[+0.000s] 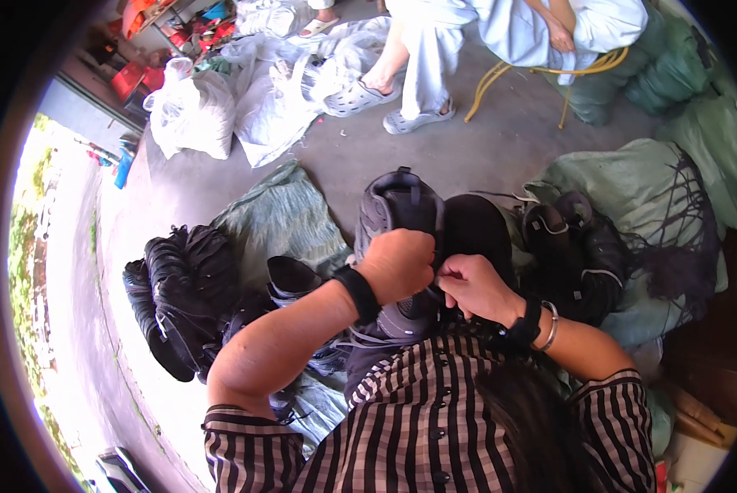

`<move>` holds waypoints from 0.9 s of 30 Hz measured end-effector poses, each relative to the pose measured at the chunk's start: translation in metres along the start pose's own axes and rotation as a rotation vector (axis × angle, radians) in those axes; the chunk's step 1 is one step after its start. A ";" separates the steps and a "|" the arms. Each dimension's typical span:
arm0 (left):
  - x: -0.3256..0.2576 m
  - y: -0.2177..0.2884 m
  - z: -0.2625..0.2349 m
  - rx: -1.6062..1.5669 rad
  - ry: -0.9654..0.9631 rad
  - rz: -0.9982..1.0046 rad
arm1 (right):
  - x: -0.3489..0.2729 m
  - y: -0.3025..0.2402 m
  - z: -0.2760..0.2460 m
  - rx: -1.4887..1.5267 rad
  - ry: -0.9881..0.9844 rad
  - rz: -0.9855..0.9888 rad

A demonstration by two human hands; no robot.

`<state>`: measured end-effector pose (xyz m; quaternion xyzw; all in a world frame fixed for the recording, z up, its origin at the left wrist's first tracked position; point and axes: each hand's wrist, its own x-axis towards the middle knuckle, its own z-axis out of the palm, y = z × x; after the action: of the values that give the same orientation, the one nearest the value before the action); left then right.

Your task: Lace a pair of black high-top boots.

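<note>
A dark grey lace-up shoe (376, 200) lies in front of my body, its padded collar and heel loop pointing away from me. Over its middle is my left hand (397, 264), fingers curled closed. Close beside it, my right hand (473, 285) pinches thumb and finger together at the shoe's right side. Whatever the fingertips grip is hidden or too small to make out. Grey laces (370, 338) trail below my left wrist, near the shoe's lower end. A dark rounded shape (477, 223) lies just beyond my right hand; I cannot tell what it is.
Black shoes (189, 287) are heaped at the left beside a green woven sheet (282, 214). More dark shoes (582, 259) lie at the right against a green sack (623, 177) with dark laces (676, 238). Ahead, a person in grey clogs (418, 122) sits near white bags (191, 115).
</note>
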<state>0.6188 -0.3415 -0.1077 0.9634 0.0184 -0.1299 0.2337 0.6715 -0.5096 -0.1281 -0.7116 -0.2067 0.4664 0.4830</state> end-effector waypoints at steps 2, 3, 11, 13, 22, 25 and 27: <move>-0.001 0.006 0.001 0.020 -0.002 -0.036 | 0.000 0.004 0.001 0.066 -0.024 0.002; -0.002 0.008 0.000 0.033 -0.013 -0.059 | 0.000 0.006 0.001 0.135 -0.036 0.016; -0.006 0.013 0.000 0.008 -0.017 -0.107 | 0.006 0.011 -0.007 0.655 -0.158 0.317; -0.008 0.016 -0.002 0.008 -0.014 -0.094 | 0.004 0.000 -0.006 0.555 -0.161 0.265; -0.011 0.015 0.005 0.007 0.019 -0.086 | 0.004 0.005 -0.002 -0.158 0.050 -0.176; -0.016 0.016 0.007 -0.028 0.040 -0.117 | 0.011 0.010 -0.010 0.335 -0.097 0.188; -0.019 0.016 0.009 -0.057 0.075 -0.120 | 0.013 0.013 -0.010 0.557 -0.141 0.292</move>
<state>0.6001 -0.3591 -0.1039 0.9577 0.0887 -0.1069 0.2521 0.6846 -0.5109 -0.1443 -0.5401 0.0000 0.6176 0.5717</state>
